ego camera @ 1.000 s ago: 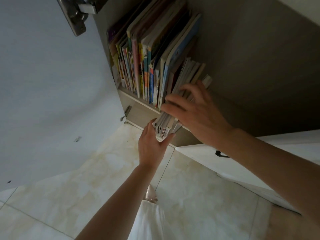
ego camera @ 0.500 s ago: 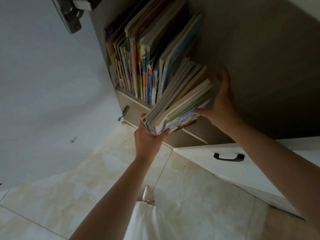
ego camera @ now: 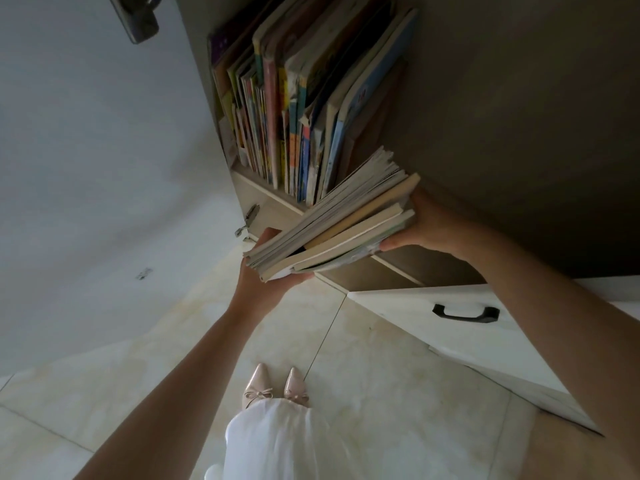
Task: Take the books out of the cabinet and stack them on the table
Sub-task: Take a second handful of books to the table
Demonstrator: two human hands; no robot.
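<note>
Tilted bundle of thin pale paperback books (ego camera: pixel 341 223) at centre, clear of the beige wooden cabinet (ego camera: pixel 277 206) shelf. Left hand (ego camera: pixel 266 271) cups its 7 o'clock corner underneath (bearing weight); right hand (ego camera: pixel 429 226) grips the 3 o'clock end, probably steadying. Colourful upright books (ego camera: pixel 294 109) remain at 12.

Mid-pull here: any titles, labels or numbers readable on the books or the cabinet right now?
None can be read.
Books standing in the cabinet: colourful spines, print too blurred.
Blue cover: a small red mark, illegible.
Bundle of books held by the left hand and right hand: only page edges show.
</note>
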